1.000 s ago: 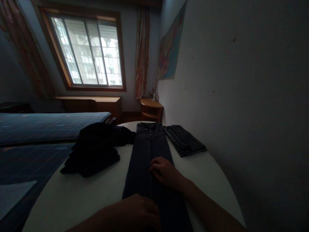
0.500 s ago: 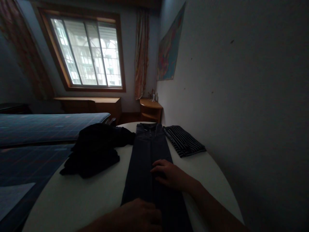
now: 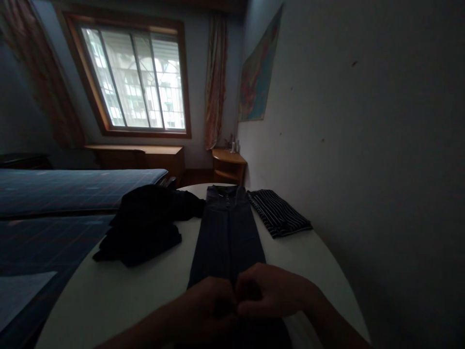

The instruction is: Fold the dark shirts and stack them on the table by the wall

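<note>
R hand (image 3: 268, 287): slid back, now just beside L hand (image 3: 209, 305)!
Grip: both curled, can't tell if pinching.
Dk trousers (image 3: 220, 237): flat on wht table (image 3: 152, 281), under hands, btwn blk clothes (image 3: 145, 228) & striped cloth (image 3: 278, 213).

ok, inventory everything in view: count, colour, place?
Garment: 1, dark blue, table centre
Black clothing: count unclear, black, table left
Striped cloth: 1, black and white, table right
Table: 1, whitish, under clothes
Plaid bedding: 2 sections, blue, left
Window: 1, brown frame, far wall
Curtains: 2, orangey, flanking window
Desk: 1, brown, below window
Shelf: 1, brown, far corner
Small items: unclear, mixed, on shelf
Poster: 1, multicoloured, right wall
Left hand: 1, over garment
Right hand: 1, over garment
</note>
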{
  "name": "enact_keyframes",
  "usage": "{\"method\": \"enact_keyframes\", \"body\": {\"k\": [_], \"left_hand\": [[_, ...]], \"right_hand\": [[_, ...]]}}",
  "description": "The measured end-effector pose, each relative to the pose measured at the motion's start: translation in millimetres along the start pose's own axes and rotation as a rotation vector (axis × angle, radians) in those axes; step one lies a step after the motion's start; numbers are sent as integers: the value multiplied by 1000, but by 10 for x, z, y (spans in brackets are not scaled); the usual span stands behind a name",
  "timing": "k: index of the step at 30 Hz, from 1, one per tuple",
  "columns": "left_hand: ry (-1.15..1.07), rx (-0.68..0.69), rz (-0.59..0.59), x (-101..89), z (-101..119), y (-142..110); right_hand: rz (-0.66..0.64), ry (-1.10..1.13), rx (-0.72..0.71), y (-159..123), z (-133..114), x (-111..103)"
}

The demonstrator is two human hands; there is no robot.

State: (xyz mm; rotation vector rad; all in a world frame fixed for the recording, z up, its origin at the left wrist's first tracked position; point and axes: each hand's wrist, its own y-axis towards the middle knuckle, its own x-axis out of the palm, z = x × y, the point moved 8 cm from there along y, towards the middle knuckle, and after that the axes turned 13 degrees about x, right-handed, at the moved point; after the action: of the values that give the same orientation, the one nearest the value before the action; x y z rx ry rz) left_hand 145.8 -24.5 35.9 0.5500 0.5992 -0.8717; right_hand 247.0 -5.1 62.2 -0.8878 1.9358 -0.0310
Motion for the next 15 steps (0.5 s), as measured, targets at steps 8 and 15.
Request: {"method": "enact_keyframes", "body": {"k": [8,15], "left_hand": [[-91,-132,12,-75,-72,-69],[126,-23,-290,-82,214,-189]], "right_hand": [[44,-324,49,-82,-60,215],[133,-519,-108,-86,-72,614]]}}
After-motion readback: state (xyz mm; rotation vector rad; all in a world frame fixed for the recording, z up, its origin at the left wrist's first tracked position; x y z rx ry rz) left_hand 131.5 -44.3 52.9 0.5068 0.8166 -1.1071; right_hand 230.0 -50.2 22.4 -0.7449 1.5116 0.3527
